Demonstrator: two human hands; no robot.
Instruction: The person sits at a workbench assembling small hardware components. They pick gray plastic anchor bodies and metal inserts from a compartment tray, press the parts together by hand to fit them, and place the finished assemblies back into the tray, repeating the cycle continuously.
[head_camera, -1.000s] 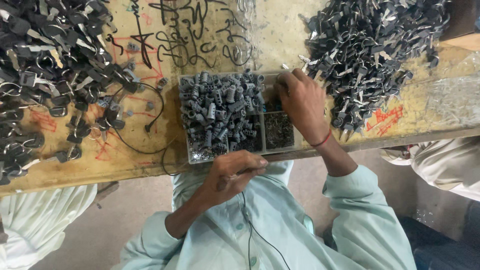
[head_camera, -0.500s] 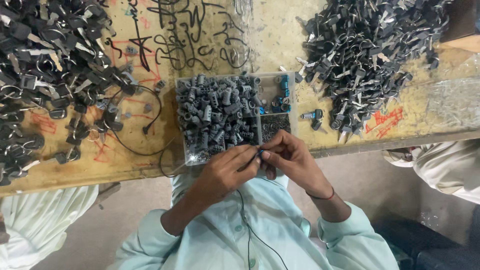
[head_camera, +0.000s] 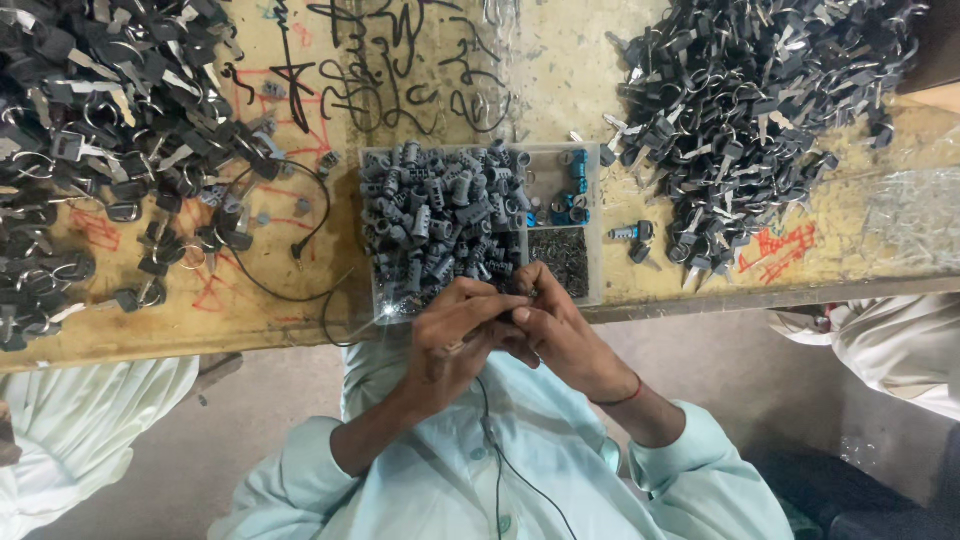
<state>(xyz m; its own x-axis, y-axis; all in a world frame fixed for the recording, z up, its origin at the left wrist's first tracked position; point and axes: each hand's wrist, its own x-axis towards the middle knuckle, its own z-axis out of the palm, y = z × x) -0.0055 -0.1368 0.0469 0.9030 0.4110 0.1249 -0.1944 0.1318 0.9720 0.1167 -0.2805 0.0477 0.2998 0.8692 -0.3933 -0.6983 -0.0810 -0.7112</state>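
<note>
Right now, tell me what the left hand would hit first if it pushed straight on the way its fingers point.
The left hand points at the right hand; their fingertips already meet around a small part, too hidden to identify.

Your left hand (head_camera: 455, 335) and right hand (head_camera: 555, 330) meet fingertip to fingertip at the near edge of the workbench (head_camera: 300, 310), pinching a small part too hidden to make out, just over the clear compartment tray (head_camera: 592, 250) of grey cylinders (head_camera: 440, 220). Piles of keys (head_camera: 760, 90) fill both far corners.
</note>
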